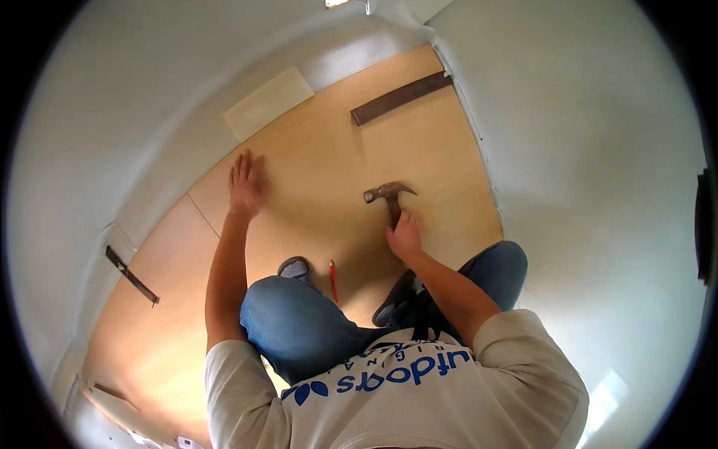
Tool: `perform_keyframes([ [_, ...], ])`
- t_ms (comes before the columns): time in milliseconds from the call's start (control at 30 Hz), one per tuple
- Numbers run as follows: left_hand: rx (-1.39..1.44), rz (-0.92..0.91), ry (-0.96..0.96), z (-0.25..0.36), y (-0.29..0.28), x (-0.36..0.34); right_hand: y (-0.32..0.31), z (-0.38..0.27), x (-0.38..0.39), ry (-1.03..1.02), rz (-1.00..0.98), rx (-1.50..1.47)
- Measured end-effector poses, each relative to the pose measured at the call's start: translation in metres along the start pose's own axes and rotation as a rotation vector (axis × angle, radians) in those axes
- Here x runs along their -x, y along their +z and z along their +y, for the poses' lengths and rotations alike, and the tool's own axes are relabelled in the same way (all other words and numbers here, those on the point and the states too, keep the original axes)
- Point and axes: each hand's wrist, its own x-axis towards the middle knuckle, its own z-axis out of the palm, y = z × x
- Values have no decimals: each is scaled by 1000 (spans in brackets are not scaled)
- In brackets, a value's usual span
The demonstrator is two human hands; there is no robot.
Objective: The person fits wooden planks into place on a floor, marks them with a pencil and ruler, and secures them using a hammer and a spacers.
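My right hand [404, 236] is closed around the handle of a claw hammer [391, 193], its metal head up over the light wood panel [314, 179]. The claw points to the right. My left hand [247, 185] lies with fingers stretched out on the panel, close to its far left edge; it holds nothing and its thumb side is a little blurred. Between my feet, a red pencil [333, 281] lies on the wood.
A dark brown strip [401, 98] lies at the far right of the panel. A pale rectangular piece [269, 103] rests against the far wall. At the left is a narrow dark strip [132, 275]. White walls [583, 165] border the panel. My knees [295, 322] are bent close to it.
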Motion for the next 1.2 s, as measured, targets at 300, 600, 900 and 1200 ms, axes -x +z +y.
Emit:
perform_keyframes([
  [300, 823, 161, -528, -2, -117, 217, 35, 44, -128, 208, -551, -126],
  [600, 651, 604, -15, 292, -538, 279, -13, -70, -109, 574, -814, -1196],
  [900, 231, 705, 9, 311, -589, 132, -44, -101, -219, 236, -897, -1303],
  [1200, 293, 730, 209, 262, -508, -105, -57, 13, -187, 520, -708, -1609],
])
